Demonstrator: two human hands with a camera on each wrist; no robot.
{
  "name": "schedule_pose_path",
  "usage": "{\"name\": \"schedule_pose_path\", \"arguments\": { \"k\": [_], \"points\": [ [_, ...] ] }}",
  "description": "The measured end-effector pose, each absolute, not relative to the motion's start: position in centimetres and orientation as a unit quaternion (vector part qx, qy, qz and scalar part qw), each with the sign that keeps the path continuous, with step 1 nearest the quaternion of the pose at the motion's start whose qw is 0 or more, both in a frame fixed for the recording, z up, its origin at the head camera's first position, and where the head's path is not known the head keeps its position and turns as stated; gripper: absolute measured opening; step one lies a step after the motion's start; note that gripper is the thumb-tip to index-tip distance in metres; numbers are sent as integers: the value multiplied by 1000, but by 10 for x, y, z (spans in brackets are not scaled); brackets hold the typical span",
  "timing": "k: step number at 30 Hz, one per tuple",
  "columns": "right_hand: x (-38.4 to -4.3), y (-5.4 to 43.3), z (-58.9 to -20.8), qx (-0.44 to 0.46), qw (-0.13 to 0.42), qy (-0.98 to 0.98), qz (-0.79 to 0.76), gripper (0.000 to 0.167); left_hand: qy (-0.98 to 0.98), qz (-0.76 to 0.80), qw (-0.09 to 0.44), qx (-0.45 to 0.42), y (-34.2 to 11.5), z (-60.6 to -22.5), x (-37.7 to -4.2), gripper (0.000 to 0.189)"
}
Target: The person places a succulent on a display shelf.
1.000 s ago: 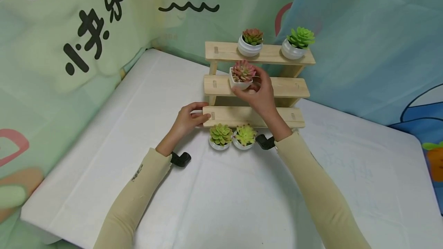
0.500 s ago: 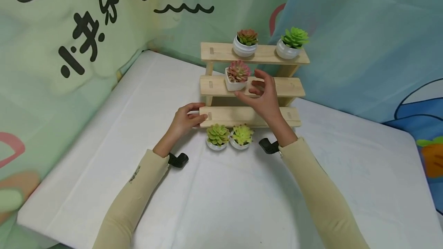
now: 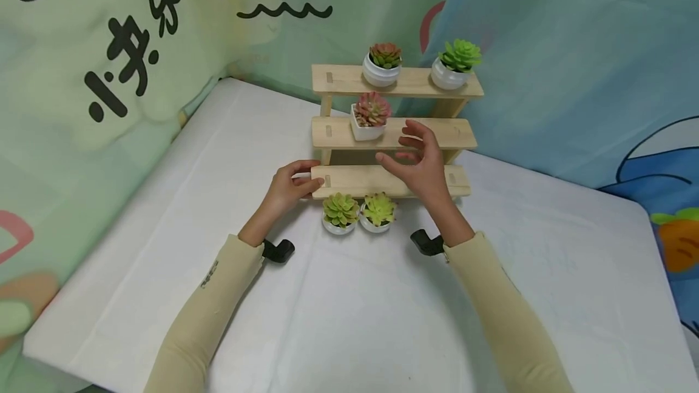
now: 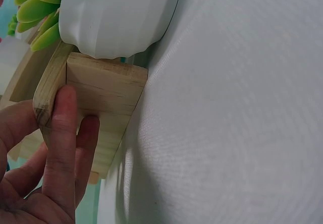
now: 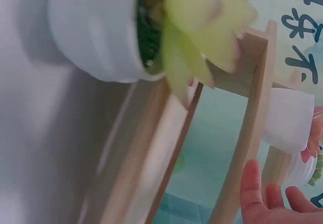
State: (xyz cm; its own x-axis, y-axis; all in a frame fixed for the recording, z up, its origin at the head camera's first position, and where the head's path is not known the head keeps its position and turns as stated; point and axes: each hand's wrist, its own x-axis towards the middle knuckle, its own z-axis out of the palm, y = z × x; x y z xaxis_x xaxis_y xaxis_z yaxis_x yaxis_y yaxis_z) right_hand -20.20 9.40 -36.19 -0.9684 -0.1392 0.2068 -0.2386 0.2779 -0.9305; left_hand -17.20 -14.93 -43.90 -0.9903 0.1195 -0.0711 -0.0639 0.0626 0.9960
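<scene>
A three-step wooden plant stand [image 3: 391, 182] is in the head view. My left hand [image 3: 289, 188] holds the left end of its lowest step, thumb on top; in the left wrist view, fingers [image 4: 61, 133] press against the end below the board. My right hand [image 3: 423, 165] hovers over the front of the stand, fingers loosely bent and nothing between them. Left of it, a pink succulent in a square white pot [image 3: 368, 132] sits upright on the middle step. The same pot [image 5: 288, 118] shows in the right wrist view, apart from my fingertips.
A reddish succulent [image 3: 382, 71] and a bright green one [image 3: 455, 68] stand on the top step in round white pots. Two yellow-green succulents, one left [image 3: 340, 214] and one right [image 3: 377, 212], stand on the white-covered table [image 3: 349, 308] before the lowest step. Printed cloth [image 3: 546, 65] hangs behind.
My right hand has let go of the square pot on the middle step and drawn back to the right and toward me. My left hand keeps its hold on the stand.
</scene>
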Motion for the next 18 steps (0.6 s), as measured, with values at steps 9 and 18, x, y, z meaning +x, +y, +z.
{"name": "schedule_pose_path", "arguments": {
  "k": [9,18],
  "points": [
    [-177,103,-366,98,39,-795,598,68,728,681,79,14,-148,-441,-169,45],
    [-158,114,-373,80,24,-803,590,64,725,684,74,16,-148,-437,-171,44]
  ]
}}
